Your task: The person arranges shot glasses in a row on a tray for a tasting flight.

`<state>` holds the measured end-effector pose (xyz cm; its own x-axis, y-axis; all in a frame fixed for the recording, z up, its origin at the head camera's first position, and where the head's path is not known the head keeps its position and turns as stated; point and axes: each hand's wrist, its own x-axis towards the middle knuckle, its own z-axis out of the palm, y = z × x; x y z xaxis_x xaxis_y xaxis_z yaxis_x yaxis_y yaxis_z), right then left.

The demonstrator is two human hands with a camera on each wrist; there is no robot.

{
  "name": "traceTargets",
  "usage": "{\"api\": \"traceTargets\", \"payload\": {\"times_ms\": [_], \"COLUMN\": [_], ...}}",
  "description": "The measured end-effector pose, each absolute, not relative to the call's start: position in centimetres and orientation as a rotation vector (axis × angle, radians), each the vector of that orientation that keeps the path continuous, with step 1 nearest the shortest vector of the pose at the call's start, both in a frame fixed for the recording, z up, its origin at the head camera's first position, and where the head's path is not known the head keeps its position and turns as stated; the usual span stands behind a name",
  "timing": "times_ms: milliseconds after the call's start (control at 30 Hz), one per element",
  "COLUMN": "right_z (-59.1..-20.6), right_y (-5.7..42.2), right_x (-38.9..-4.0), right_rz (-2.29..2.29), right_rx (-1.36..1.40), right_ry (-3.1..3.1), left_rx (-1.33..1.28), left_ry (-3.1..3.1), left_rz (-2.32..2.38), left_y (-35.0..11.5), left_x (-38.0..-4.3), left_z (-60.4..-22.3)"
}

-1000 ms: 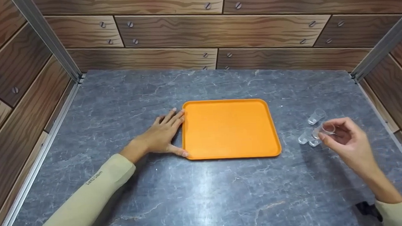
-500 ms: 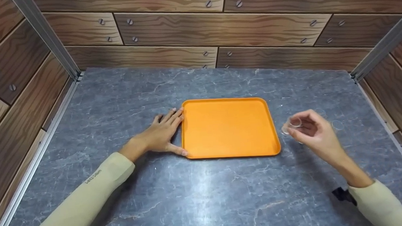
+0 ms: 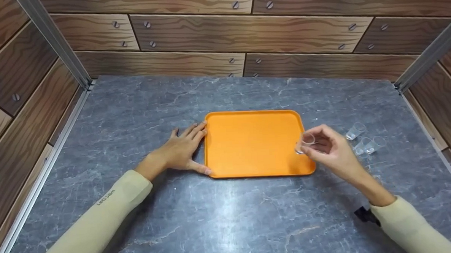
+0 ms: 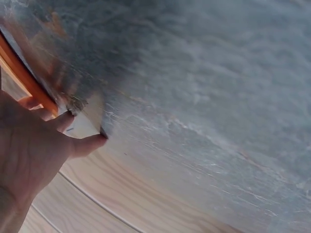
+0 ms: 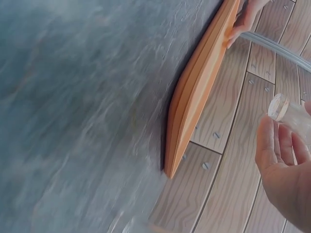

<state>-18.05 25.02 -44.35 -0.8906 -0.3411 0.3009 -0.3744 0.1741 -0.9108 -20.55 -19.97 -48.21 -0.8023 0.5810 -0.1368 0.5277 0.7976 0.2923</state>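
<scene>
An orange tray (image 3: 255, 144) lies flat in the middle of the table. Against its left rim rests my left hand (image 3: 181, 149), fingers spread and thumb at the near corner; the left wrist view shows these fingertips beside the tray's edge (image 4: 29, 80). My right hand (image 3: 331, 148) pinches a small clear shot glass (image 3: 305, 142) between thumb and fingers, over the tray's right rim. In the right wrist view the glass's thick base (image 5: 278, 108) points away from the fingers, above the tray's level.
Several more clear shot glasses stand or lean close together right of the tray, one shot glass (image 3: 355, 130) slightly behind the others. The grey marbled table (image 3: 229, 217) is bounded by wood-patterned walls (image 3: 206, 32) at the back and sides, with metal corner rails (image 3: 50, 39).
My right hand has carried the shot glass leftward, from the group of glasses to above the tray's right edge. The left hand has stayed at the tray's left rim.
</scene>
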Motion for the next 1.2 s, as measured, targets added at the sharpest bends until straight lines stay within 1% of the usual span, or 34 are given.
{"api": "traceTargets", "payload": {"times_ms": [433,800,1200], "right_z": [-45.3,-46.1,-46.1], "right_y": [22.0,18.9,15.5], "right_x": [-19.0,-19.8,-20.7], "right_rz": [1.891,1.970,2.039], "right_rx": [0.781,0.764,0.797], "right_ry": [-2.404,-2.391,-2.409], "left_rx": [0.799,0.782,0.772], "left_ry": [2.750,2.734,2.742], "left_rz": [0.299,0.288,0.300], "left_y": [-19.6,-19.6,-19.7], "left_x": [-20.5,-20.7,-20.5], "left_z": [-47.7,-47.9,-47.9]}}
